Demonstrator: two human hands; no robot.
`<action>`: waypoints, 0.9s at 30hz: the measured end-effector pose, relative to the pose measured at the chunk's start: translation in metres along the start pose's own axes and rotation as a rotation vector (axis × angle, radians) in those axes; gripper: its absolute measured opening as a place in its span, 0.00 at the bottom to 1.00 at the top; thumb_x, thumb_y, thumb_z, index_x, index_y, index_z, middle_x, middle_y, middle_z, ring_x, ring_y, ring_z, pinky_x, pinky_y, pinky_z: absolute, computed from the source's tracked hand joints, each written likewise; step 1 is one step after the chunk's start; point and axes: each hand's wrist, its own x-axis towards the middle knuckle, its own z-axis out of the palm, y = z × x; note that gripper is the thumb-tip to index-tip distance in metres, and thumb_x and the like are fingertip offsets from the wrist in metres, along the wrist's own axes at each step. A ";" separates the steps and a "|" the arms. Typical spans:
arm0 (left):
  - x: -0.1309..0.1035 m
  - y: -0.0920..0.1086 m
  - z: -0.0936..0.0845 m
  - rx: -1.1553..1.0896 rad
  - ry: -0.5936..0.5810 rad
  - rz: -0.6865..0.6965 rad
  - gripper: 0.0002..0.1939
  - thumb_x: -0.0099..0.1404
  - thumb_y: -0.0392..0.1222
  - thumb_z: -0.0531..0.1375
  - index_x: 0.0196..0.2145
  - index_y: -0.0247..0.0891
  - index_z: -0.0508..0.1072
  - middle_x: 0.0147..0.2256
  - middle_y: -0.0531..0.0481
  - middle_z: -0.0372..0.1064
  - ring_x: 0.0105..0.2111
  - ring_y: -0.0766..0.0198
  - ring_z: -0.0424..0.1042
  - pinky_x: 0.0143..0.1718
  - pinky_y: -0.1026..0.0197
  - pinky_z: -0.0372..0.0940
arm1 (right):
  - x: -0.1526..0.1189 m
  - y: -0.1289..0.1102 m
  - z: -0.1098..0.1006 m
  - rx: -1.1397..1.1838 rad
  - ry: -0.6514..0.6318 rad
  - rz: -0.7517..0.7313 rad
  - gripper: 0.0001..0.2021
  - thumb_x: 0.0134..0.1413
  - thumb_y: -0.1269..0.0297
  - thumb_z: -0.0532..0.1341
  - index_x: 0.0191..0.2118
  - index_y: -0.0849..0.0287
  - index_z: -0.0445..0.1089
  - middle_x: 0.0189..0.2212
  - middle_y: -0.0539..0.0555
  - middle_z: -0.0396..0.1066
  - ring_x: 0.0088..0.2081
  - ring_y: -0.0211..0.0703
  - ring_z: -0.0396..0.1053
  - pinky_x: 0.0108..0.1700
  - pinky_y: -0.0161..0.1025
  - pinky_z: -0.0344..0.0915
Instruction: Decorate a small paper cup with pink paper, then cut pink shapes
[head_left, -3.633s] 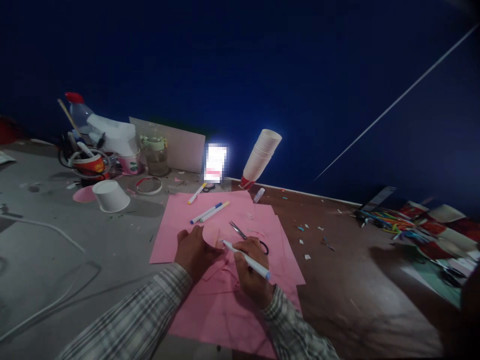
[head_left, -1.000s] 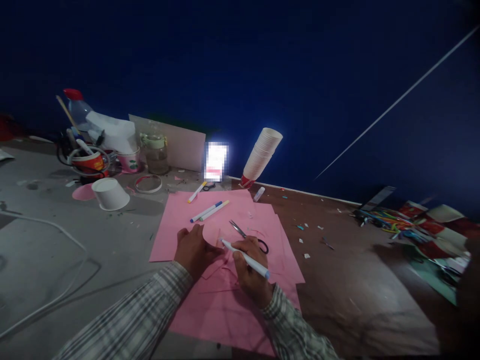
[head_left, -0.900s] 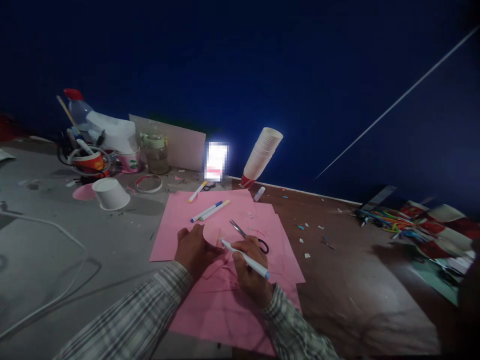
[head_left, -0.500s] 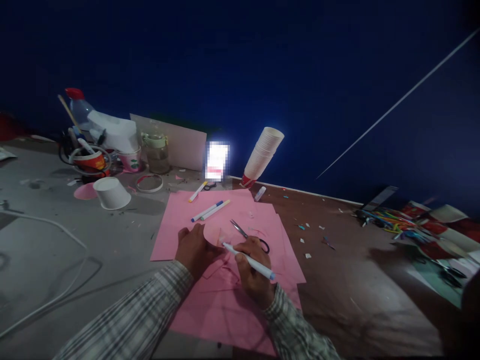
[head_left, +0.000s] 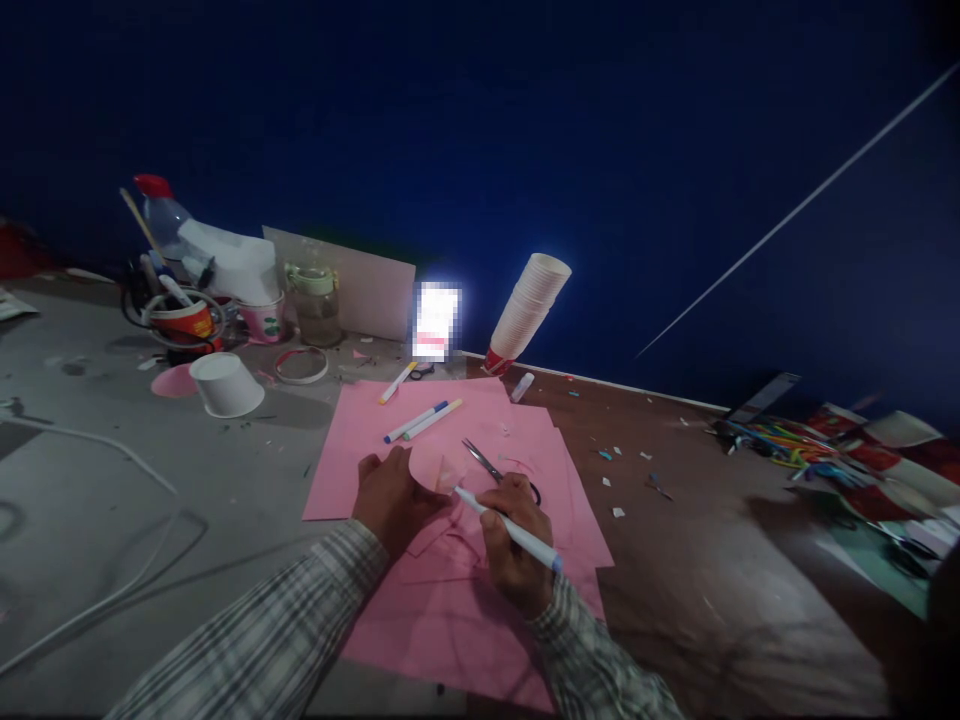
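Observation:
My left hand [head_left: 395, 497] is closed on a rounded pink paper piece [head_left: 427, 468], which stands up a little from the sheets. A white felt-tip pen [head_left: 536, 545] with a light blue end is gripped in my right hand [head_left: 517, 535], its tip close to the right side of the paper piece. Whether the tip touches the paper I cannot tell. Under both hands lie overlapping pink paper sheets [head_left: 465, 660]. Scissors [head_left: 481, 458] rest just behind my right hand, which covers part of their handles. Several felt-tip pens [head_left: 415, 422] lie farther back on the pink paper.
A leaning stack of paper cups [head_left: 529, 310] stands at the wall beside a blurred bright screen [head_left: 436, 320]. To the left are an upturned white cup [head_left: 226, 386], a jar [head_left: 313, 305] and a pen holder [head_left: 184, 325]. Coloured strands [head_left: 795, 445] and paper scraps lie to the right.
My right hand and the pen have shifted slightly right, so the pen tip sits a little farther from my left hand. My left hand keeps its hold on the paper piece.

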 end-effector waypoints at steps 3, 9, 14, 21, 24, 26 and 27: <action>0.000 -0.003 0.002 -0.004 0.012 -0.002 0.22 0.56 0.45 0.65 0.48 0.38 0.70 0.43 0.43 0.73 0.44 0.50 0.72 0.51 0.49 0.52 | -0.002 0.000 -0.001 0.042 -0.018 -0.047 0.07 0.58 0.71 0.54 0.39 0.55 0.68 0.25 0.50 0.72 0.24 0.42 0.69 0.37 0.47 0.66; 0.000 -0.005 0.004 -0.001 0.029 0.000 0.21 0.56 0.44 0.65 0.47 0.39 0.70 0.43 0.45 0.73 0.44 0.50 0.72 0.52 0.49 0.53 | -0.004 0.001 -0.001 0.020 -0.049 -0.031 0.07 0.59 0.71 0.54 0.39 0.55 0.68 0.25 0.51 0.72 0.25 0.43 0.70 0.35 0.46 0.66; 0.001 -0.006 0.005 0.007 0.033 0.006 0.22 0.55 0.45 0.66 0.48 0.41 0.71 0.44 0.44 0.74 0.46 0.49 0.72 0.51 0.49 0.53 | -0.003 0.004 0.005 0.012 -0.003 -0.068 0.06 0.61 0.70 0.54 0.39 0.56 0.68 0.25 0.51 0.72 0.24 0.41 0.69 0.36 0.46 0.66; 0.001 -0.007 0.007 0.026 0.043 0.021 0.21 0.56 0.46 0.64 0.47 0.41 0.72 0.42 0.44 0.74 0.45 0.49 0.72 0.50 0.48 0.53 | -0.004 0.004 0.005 0.004 -0.020 -0.056 0.06 0.62 0.69 0.54 0.39 0.56 0.68 0.25 0.51 0.72 0.25 0.41 0.69 0.37 0.46 0.66; 0.000 -0.007 0.007 0.023 0.048 0.030 0.21 0.56 0.45 0.64 0.47 0.40 0.71 0.42 0.44 0.74 0.45 0.50 0.72 0.49 0.49 0.53 | -0.005 0.005 0.006 0.015 -0.049 -0.030 0.06 0.61 0.69 0.54 0.39 0.57 0.68 0.26 0.50 0.72 0.26 0.41 0.69 0.39 0.47 0.66; 0.000 -0.006 0.007 0.020 0.049 0.023 0.21 0.55 0.43 0.64 0.47 0.39 0.71 0.42 0.44 0.73 0.44 0.51 0.72 0.49 0.49 0.53 | -0.007 0.005 0.007 0.024 -0.061 -0.039 0.06 0.61 0.70 0.55 0.40 0.57 0.68 0.27 0.51 0.72 0.27 0.41 0.70 0.40 0.48 0.66; 0.000 -0.006 0.006 0.024 0.048 0.017 0.20 0.56 0.43 0.64 0.47 0.39 0.71 0.42 0.44 0.73 0.43 0.51 0.72 0.49 0.50 0.53 | -0.007 0.005 0.008 0.024 -0.072 -0.040 0.06 0.61 0.70 0.55 0.40 0.56 0.68 0.27 0.51 0.73 0.27 0.41 0.70 0.40 0.48 0.66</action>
